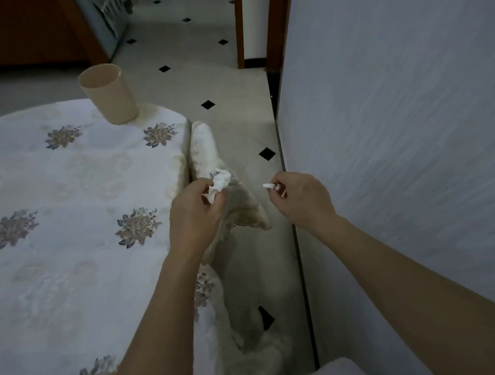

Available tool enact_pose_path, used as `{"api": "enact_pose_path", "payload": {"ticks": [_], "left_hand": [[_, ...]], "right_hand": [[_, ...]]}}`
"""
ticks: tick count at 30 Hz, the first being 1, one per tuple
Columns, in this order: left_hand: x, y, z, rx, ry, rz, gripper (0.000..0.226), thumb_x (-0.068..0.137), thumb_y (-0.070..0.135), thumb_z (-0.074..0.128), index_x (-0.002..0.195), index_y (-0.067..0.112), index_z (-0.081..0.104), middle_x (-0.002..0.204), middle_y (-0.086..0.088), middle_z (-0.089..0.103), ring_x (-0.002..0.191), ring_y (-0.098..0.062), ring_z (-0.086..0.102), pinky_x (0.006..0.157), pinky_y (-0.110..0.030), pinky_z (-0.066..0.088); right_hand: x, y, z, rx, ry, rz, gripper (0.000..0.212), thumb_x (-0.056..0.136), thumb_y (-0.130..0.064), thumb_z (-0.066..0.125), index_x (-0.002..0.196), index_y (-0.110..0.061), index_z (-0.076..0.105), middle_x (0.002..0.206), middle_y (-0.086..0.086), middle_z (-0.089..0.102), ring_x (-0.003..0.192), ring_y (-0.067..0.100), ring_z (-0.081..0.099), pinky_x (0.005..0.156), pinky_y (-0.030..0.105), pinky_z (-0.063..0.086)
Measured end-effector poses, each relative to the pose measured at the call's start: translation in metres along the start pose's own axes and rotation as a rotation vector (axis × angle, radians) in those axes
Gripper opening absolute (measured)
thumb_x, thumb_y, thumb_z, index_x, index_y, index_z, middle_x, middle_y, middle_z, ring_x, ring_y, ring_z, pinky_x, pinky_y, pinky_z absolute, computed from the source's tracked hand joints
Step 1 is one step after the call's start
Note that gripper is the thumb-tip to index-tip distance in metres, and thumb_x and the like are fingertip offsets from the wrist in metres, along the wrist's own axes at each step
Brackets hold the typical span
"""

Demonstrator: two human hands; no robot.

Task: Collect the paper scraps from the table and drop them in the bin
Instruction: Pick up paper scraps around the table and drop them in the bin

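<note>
Head view, bin (106, 95) seemingly on table (46, 190), wall (401, 144) right

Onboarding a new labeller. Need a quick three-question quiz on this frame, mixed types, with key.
1. True or false: the beige bin stands on the floor.
2. Which one holds the crumpled paper wad? A) left hand B) right hand C) neither
3. Fill in: the right hand pinches a small white ___.
Key: 1 false, it stands on the table. 2 A. 3 paper scrap.
</note>
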State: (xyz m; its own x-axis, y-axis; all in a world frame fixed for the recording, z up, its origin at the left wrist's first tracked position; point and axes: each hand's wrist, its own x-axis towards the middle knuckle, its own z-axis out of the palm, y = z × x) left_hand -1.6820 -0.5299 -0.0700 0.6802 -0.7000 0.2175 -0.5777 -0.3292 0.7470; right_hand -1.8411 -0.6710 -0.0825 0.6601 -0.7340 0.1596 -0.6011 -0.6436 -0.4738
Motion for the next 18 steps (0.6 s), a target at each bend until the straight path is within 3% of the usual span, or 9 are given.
{"api": "enact_pose_path", "payload": {"ticks": [5, 12, 18], "left_hand": [[0.043, 0.009, 0.026, -0.011, -0.012, 0.006, 0.01, 0.091, 0.027, 0.065, 0.09, 0.017, 0.068, 0.076, 0.0, 0.066, 0.068, -0.016, 0.058, 0.064, -0.035, 0.048], [0.133, 0.012, 0.055, -0.008, -0.002, 0.019, 0.014, 0.092, 0.032, 0.063, 0.091, 0.019, 0.067, 0.076, 0.005, 0.064, 0.07, -0.007, 0.058, 0.06, -0.018, 0.042], [0.233, 0.006, 0.08, 0.013, 0.027, -0.019, 0.014, 0.092, 0.031, 0.064, 0.091, 0.017, 0.068, 0.078, 0.004, 0.066, 0.07, -0.009, 0.058, 0.063, -0.026, 0.044]], "right_hand": [[0.044, 0.016, 0.001, 0.021, 0.023, 0.022, 0.018, 0.092, -0.035, 0.055, 0.09, -0.02, 0.065, 0.08, -0.002, 0.067, 0.07, 0.019, 0.06, 0.06, 0.037, 0.052], [0.134, 0.036, 0.006, 0.051, 0.022, 0.005, 0.018, 0.093, -0.033, 0.056, 0.091, -0.018, 0.066, 0.079, -0.001, 0.067, 0.069, 0.018, 0.059, 0.059, 0.035, 0.052], [0.241, 0.051, 0.012, 0.074, 0.006, 0.021, 0.019, 0.092, -0.036, 0.055, 0.087, -0.021, 0.065, 0.075, -0.006, 0.065, 0.067, 0.015, 0.059, 0.059, 0.035, 0.053]]}}
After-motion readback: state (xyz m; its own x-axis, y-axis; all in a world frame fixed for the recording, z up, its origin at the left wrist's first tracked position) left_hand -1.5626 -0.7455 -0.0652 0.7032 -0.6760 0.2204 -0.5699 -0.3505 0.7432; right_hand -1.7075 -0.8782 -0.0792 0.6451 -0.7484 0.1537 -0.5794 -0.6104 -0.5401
